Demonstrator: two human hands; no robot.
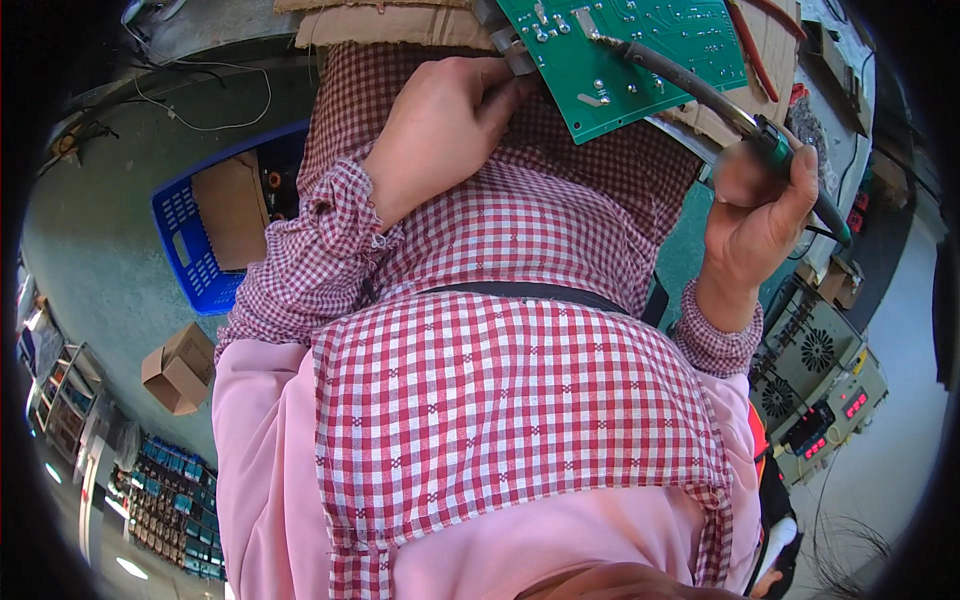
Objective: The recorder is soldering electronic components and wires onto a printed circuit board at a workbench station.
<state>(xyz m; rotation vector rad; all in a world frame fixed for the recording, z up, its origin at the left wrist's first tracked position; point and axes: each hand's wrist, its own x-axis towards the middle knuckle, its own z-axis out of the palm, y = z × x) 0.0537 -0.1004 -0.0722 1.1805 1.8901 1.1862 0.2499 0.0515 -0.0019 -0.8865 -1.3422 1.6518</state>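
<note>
A green circuit board [650,75] with shiny solder joints lies tilted at the top of the view, cut off by the frame. My right hand [750,215] is closed around the handle of a soldering iron [690,85]. The iron's tip rests at a solder pad near the board's upper left part. At the board's left edge my left hand [440,125] has its thumb and fingers pinched together, close to a grey block-like part [515,52]. What these fingertips hold is hidden.
Cardboard [400,28] lies under the board on the bench, with a red cable [750,50] beside it. A blue plastic basket [185,255] and a cardboard box [178,368] stand on the floor at left. Equipment with fans and red displays [815,370] is at right.
</note>
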